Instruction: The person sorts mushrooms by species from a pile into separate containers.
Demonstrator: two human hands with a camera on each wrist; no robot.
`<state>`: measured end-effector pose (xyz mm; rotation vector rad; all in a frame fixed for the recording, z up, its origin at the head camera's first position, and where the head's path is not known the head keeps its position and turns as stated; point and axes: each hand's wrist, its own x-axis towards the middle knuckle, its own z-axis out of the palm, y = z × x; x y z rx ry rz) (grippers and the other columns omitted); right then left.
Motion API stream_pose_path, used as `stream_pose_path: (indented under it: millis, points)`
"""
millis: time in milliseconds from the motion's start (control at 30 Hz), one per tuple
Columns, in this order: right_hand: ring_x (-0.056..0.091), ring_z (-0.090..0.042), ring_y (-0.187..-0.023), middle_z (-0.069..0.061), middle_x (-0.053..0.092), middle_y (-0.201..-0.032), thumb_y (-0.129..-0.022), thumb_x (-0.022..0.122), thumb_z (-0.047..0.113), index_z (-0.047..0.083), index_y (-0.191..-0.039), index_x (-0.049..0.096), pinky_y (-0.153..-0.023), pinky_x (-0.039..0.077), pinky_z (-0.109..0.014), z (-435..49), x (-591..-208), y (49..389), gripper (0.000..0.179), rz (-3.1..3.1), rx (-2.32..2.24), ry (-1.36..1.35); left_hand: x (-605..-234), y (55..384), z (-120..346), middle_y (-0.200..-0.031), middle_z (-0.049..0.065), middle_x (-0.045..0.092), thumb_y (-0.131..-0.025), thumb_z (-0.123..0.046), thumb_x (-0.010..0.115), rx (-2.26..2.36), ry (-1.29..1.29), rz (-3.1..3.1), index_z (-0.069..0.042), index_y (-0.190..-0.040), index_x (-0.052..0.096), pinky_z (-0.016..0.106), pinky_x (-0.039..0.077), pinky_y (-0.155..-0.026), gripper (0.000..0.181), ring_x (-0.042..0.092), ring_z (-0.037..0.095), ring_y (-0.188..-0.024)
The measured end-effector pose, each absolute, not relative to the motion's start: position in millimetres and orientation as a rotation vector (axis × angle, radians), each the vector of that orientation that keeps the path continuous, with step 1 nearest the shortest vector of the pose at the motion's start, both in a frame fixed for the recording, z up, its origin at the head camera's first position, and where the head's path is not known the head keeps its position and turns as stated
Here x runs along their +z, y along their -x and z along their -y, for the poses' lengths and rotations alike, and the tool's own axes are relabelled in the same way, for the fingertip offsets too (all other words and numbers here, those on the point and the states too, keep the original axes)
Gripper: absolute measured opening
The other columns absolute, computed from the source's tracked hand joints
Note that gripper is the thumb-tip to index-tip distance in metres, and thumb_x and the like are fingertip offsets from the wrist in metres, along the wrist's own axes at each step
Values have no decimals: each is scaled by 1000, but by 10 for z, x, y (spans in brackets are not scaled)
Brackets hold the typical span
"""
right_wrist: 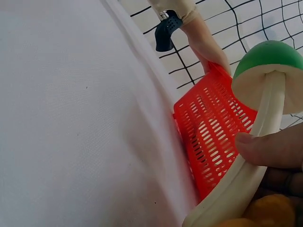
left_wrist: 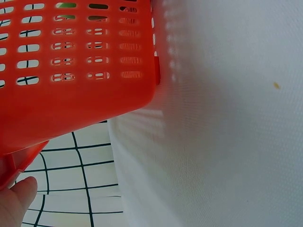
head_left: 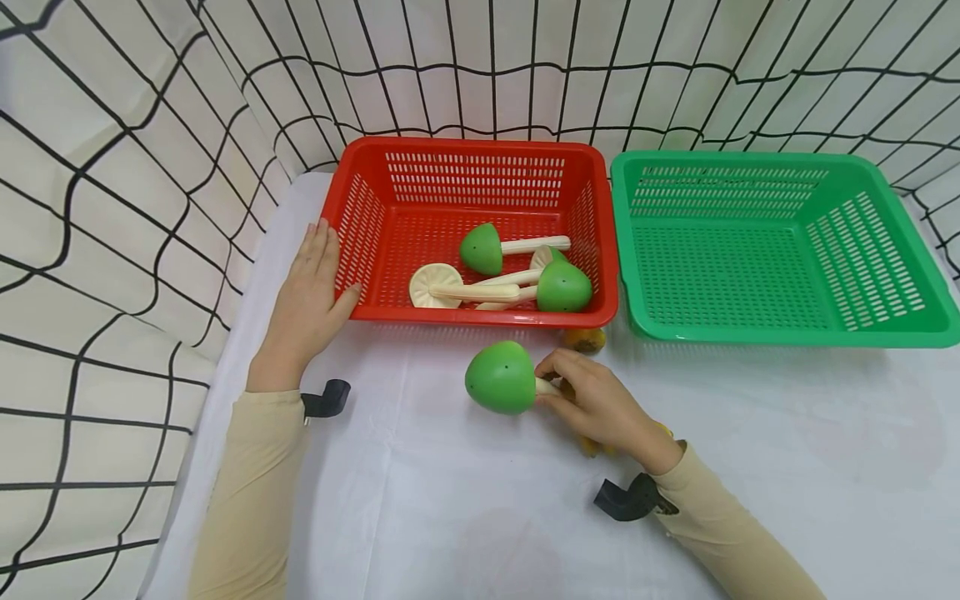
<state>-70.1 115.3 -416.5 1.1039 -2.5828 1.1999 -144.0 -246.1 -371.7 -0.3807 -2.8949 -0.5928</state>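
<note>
My right hand (head_left: 592,400) pinches the pale stem of a toy mushroom with a green cap (head_left: 501,377), held in front of the red basket (head_left: 480,315). In the right wrist view the thumb (right_wrist: 274,146) presses along that stem. Straight fingers of my left hand (head_left: 300,304) rest on the basket's left rim, the thumb at its front corner. Several similar mushrooms lie inside, one with its green cap (head_left: 480,248) to the left, another with its pale underside (head_left: 435,286) up. Below my right hand is an orange-yellow thing (right_wrist: 270,210), mostly hidden.
A green basket (head_left: 787,336) stands right beside the red one. An orange-brown object (head_left: 585,339) shows partly under the red basket's front rim. Black wire mesh (head_left: 67,408) borders the left and back of the white-covered table (head_left: 450,517).
</note>
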Motion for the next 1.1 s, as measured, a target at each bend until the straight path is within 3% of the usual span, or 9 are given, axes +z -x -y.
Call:
stream_pose_path:
  millis: [133,333,700,1100]
  points:
    - [59,-9,-72,1,62,-86,-77,77,11,9,-92,58,-63,51,-26,-1154,-4165,712,25,2592,1076,-1106,-3717,1439,2460,-154,23,11,-91,-19,47,-587,378,2902,12,-145,18,40,8,-115,69,4,29,-144]
    - [52,-6,-66,2,59,-83,-79,76,14,8,-96,58,-57,46,-24,-1141,-4154,730,26,2597,997,-1132,-3706,1428,2456,-154,24,12,-90,-17,48,-591,385,2895,12,-144,18,40,8,-115,68,4,30,-144]
    - [51,-9,-75,0,59,-90,-77,74,4,6,-100,59,-65,47,-26,-1180,-4081,754,27,2591,1167,-1103,-3713,1429,2458,-154,23,11,-90,-18,47,-591,382,2893,12,-144,18,40,8,-115,68,4,30,-144]
    - [52,-9,-79,2,61,-93,-81,72,6,7,-102,61,-66,48,-26,-1245,-3942,799,24,2550,1266,-1097,-3695,1423,2448,-154,24,11,-90,-17,48,-596,395,2894,13,-144,18,41,8,-115,69,5,32,-143]
